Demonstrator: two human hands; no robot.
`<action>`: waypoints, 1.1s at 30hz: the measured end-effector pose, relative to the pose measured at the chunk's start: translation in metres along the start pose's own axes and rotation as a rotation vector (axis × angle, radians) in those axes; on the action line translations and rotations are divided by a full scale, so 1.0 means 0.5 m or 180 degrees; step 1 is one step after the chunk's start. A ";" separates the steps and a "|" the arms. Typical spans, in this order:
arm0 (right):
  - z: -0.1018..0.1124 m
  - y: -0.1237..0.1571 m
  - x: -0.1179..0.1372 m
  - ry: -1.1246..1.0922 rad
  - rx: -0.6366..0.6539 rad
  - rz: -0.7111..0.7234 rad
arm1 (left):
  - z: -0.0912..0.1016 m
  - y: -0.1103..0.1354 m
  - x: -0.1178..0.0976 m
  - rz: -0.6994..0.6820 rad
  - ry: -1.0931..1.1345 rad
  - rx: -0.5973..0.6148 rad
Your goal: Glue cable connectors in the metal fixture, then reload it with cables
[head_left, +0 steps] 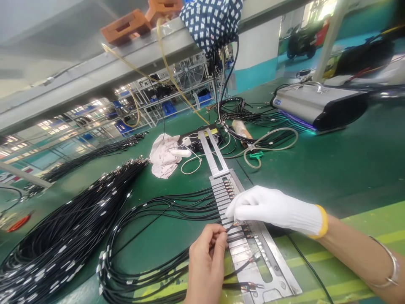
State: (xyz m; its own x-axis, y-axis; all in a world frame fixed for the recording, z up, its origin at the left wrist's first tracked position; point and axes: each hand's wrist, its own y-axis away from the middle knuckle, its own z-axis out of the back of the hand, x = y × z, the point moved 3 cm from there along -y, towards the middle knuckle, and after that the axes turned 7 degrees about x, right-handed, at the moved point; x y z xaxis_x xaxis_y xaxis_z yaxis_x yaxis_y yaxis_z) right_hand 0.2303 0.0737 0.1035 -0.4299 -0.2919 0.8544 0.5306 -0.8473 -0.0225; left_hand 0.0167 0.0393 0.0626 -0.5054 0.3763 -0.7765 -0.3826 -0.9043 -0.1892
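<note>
My bare left hand (207, 259) is closed, with thumb and fingers pinching a black cable (230, 227) near its end. In a white knit glove, my right hand (272, 209) closes over the tip of that cable; the glove partly hides the tip. Both hands are over a slotted metal fixture (281, 270). Several black cables (202, 196) lie side by side in its upper slots, their stripped ends (229, 188) showing coloured wires. Nearer me, other cable ends (251, 287) rest loosely across the plate.
A large bundle of black cables (72, 228) covers the table's left. Behind the fixture lie a crumpled cloth (163, 156), a black box (191, 145) and a looped pale hose (268, 147). A silver lamp unit (303, 103) glows purple at back right. A shelf beam (133, 63) spans above.
</note>
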 end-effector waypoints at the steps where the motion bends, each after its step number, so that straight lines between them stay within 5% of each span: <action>1: 0.002 0.001 0.002 0.0140 -0.0065 -0.0052 | 0.003 0.000 -0.003 -0.0104 -0.0094 -0.0072; 8: 0.002 0.005 0.018 0.0678 -0.0114 -0.0248 | 0.003 0.007 -0.029 -0.1063 -0.1026 -0.0328; 13: -0.005 0.005 0.030 0.0925 0.0070 -0.0252 | -0.008 0.014 -0.023 -0.0664 -0.0768 -0.0521; 22: -0.019 0.002 0.038 0.1314 0.0224 -0.0347 | 0.005 0.006 -0.038 -0.0443 -0.0684 -0.0166; 33: 0.043 0.019 0.033 0.0868 -0.1011 -0.0259 | 0.003 0.008 -0.006 -0.0413 -0.0929 0.0725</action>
State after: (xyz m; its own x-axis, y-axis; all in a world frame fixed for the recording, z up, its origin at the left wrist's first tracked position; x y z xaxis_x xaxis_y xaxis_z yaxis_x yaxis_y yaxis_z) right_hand 0.2438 0.0706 0.1286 -0.6612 -0.2890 0.6923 0.2540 -0.9546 -0.1560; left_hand 0.0156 0.0350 0.0649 -0.6278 0.5556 -0.5451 -0.6030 -0.7900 -0.1107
